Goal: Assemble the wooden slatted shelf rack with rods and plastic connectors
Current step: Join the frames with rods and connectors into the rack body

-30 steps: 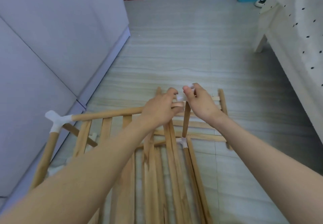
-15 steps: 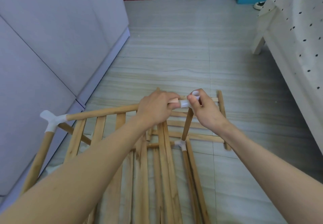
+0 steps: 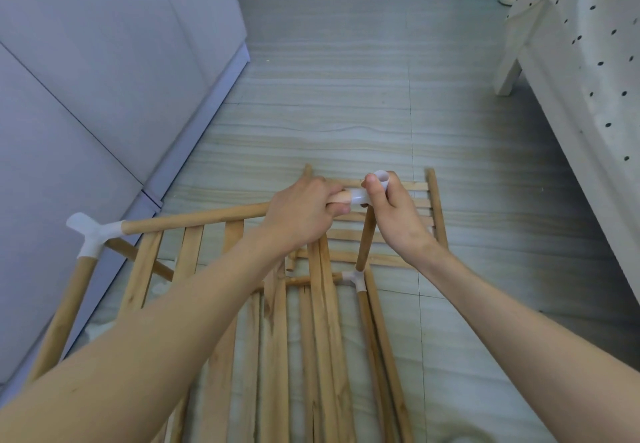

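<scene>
Since a moment ago the right hand (image 3: pixel 394 214) has pressed the connector (image 3: pixel 363 195) onto the rod (image 3: pixel 194 220), which the left hand (image 3: pixel 304 214) grips; both hands are closed tight (a skewed push could jam the socket or pop the upright (image 3: pixel 365 242) below the connector).

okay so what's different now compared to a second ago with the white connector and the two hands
The right hand has turned the white connector so its open socket faces up and pressed it onto the top rod, which the left hand still grips. The upright rod stays beneath it.
</scene>
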Action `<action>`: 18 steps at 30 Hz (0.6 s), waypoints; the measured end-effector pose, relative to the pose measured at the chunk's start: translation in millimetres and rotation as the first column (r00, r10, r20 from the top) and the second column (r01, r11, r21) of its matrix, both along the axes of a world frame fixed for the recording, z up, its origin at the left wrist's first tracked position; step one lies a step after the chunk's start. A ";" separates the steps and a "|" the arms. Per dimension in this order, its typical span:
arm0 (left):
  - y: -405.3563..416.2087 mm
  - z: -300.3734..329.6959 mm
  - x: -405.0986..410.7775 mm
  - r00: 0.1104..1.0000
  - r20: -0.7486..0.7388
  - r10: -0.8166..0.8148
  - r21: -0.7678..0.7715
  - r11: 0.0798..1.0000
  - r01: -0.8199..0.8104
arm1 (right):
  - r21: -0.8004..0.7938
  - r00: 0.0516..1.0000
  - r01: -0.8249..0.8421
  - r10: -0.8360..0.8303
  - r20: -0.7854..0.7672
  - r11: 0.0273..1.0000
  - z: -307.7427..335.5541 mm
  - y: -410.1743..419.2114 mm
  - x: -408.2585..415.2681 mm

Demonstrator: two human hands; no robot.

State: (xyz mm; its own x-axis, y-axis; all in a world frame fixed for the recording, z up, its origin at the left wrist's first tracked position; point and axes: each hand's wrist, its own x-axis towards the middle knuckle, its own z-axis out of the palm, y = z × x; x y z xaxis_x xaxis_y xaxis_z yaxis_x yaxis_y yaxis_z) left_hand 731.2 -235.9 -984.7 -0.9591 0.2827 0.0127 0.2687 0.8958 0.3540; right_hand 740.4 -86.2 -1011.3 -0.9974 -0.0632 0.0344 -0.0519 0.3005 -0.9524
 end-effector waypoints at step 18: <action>-48.6 5.0 5.2 0.991 0.110 -0.070 -0.087 0.993 0.080 | -0.425 0.877 0.126 0.099 0.470 0.896 19.3 0.9 -35.1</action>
